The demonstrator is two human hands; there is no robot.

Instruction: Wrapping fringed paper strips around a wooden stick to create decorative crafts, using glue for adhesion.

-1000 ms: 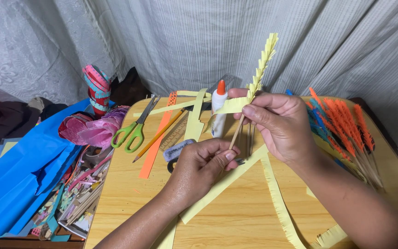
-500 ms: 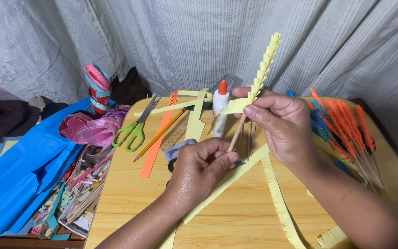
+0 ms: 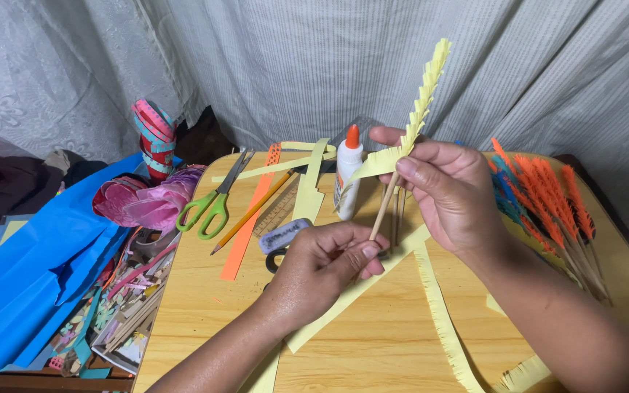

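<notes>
Both hands (image 3: 322,266) (image 3: 449,193) partly hiding stick (image 3: 382,211)

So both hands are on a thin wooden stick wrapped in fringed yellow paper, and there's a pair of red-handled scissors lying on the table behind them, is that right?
Not quite: the scissors have green handles, not red, as the head view shows. The rest holds: the left hand pinches the lower end of the stick, the right hand grips it higher up, and fringed yellow paper wraps its top.
</notes>
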